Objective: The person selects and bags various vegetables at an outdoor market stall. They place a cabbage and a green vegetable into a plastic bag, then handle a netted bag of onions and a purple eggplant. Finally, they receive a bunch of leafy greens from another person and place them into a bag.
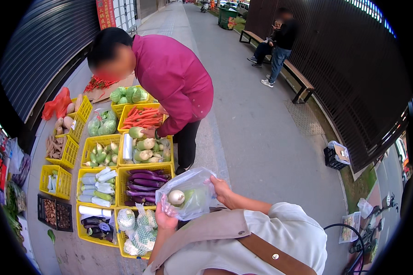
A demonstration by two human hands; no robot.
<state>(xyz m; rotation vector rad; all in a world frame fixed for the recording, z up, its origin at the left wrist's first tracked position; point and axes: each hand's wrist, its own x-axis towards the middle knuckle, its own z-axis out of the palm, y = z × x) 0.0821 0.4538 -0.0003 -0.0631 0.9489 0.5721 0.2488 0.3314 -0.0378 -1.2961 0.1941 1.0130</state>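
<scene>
Left hand (164, 215): fingers closed on the lower left edge of the clear plastic bag (188, 192), gripping it from beneath.
Right hand (221, 187): fingers pinch the bag's upper right rim.
Bag: held between both hands, above the pavement beside the yellow crates (122, 182).
Contents: a white-green radish (176, 197) lies inside, just right of the left fingers.
Nearby: a person in a magenta jacket (174, 78) bends over the carrot crate (142, 117).

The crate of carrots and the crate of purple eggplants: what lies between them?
In the head view, a yellow crate of pale green round vegetables lies between the carrots and the purple eggplants. Another person's hand reaches over it.
</scene>
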